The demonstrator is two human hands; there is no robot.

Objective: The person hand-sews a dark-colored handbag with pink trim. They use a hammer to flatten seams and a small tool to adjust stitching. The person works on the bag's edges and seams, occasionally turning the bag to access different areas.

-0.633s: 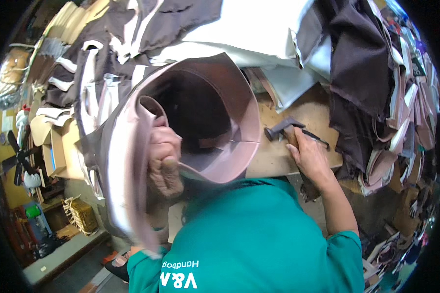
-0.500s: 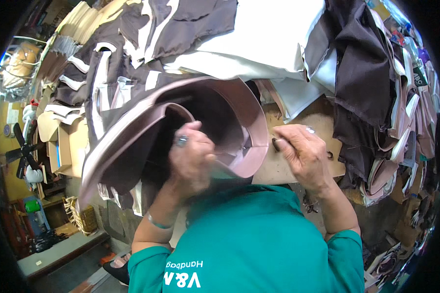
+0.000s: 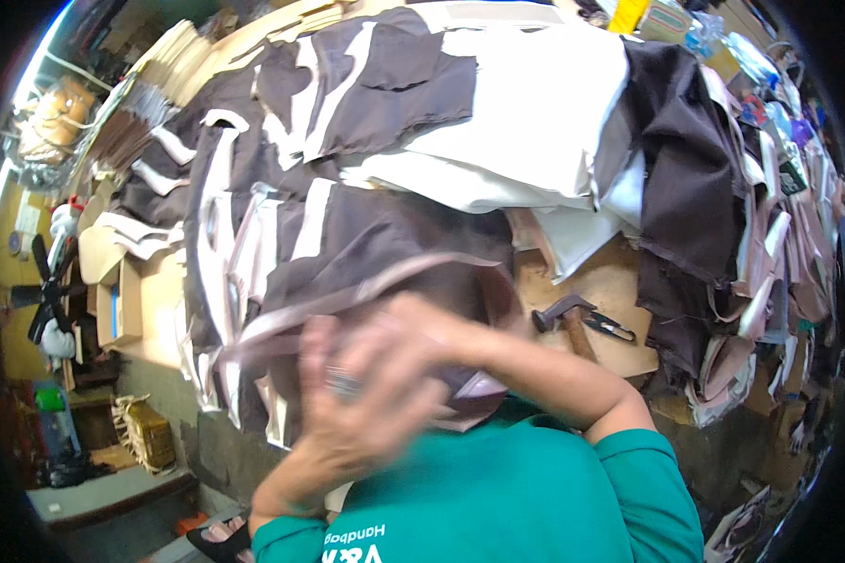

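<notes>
The curved pink-and-dark-brown piece (image 3: 483, 291) lies low over dark fabric, its band smeared by motion. My left hand (image 3: 357, 403), ringed and badly blurred, is on its near side. Reaching over from the right, my right hand (image 3: 413, 328) overlaps the piece and partly my left hand; I cannot make out the fingers of either. To the right, a hammer (image 3: 552, 314) with a wooden handle rests on tan board (image 3: 620, 361) beside a slim black tool (image 3: 610, 327).
White sheets (image 3: 535, 113) and dark cut pieces (image 3: 394, 113) cover the back. Dark fabric (image 3: 685, 216) and pink pieces hang at the right. A cardboard box (image 3: 117, 300), a black fan (image 3: 47, 291) and a bundled yellowish package (image 3: 150, 436) are at the left.
My right hand has left the hammer and crossed leftward onto the piece. The piece, earlier standing open with its dark inside showing, is now lower and flatter. The view has shifted.
</notes>
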